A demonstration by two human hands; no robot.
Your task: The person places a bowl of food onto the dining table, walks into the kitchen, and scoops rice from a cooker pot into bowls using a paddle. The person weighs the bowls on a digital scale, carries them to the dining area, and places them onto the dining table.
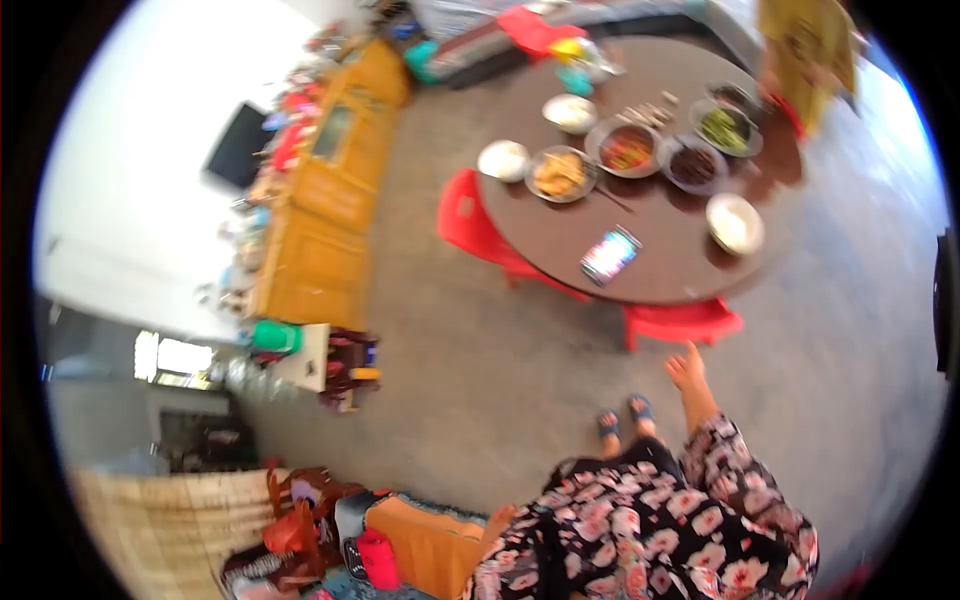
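Note:
My right hand [686, 370] reaches forward with fingers apart and holds nothing. It is just below a red stool [684, 320] at the near edge of the round brown table [540, 235], not touching it. On my left side, only a bit of skin shows beside the flowered clothing; the fingers cannot be made out. A phone with a lit screen [611, 255] lies on the table. Beyond it are a dish of yellow-brown food [561, 174], a bowl of reddish food [627, 149], a dark dish [694, 166], a green dish [726, 130] and a pale bowl [735, 225].
Another red stool [468, 215] stands at the table's left. A person in yellow-brown clothing [806, 55] is at the far right. A wooden cabinet [325, 240] lines the left wall. An orange-brown seat or box [425, 540] and a pink item [377, 558] are at lower left.

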